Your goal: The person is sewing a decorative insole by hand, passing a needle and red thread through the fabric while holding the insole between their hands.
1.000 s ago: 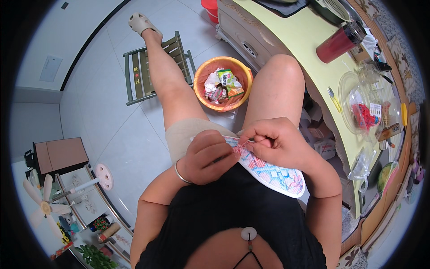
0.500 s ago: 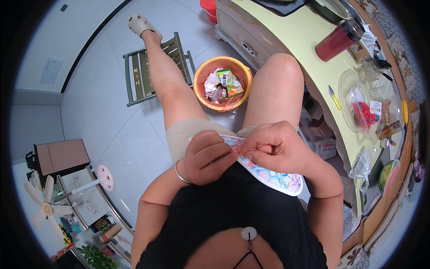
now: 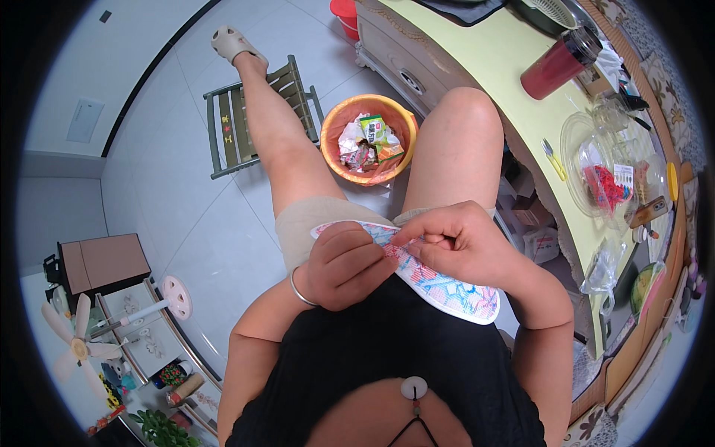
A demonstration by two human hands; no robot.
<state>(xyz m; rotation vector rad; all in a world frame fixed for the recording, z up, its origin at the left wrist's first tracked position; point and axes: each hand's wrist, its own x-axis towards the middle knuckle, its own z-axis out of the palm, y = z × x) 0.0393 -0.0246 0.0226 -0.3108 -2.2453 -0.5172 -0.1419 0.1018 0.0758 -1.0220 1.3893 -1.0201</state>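
Across my lap lies an insole [image 3: 454, 292] with a white edge and pink and blue stitched patterning over a fine grid. My left hand [image 3: 344, 267], a bracelet on its wrist, is closed on the insole's middle, fingers curled and thumb side toward the other hand. My right hand [image 3: 463, 244] meets it there, thumb and forefinger pinched together right at the stitched face. Whatever sits in that pinch is too small to make out. Past the hands, one rounded end of the insole points to the lower right; the other shows beyond my left knuckles.
An orange lined bin [image 3: 325, 141] with wrappers stands between my legs, beside a slatted folding stool [image 3: 237, 127]. On the right, a yellow-green tabletop [image 3: 477, 52] carries a dark red flask [image 3: 555, 68], small yellow-handled scissors [image 3: 555, 162] and a clear plastic tray [image 3: 573, 175] with red thread.
My right fingers have shifted slightly up and left over the insole. The insole has turned a little, and more of its patterned face shows between the hands.
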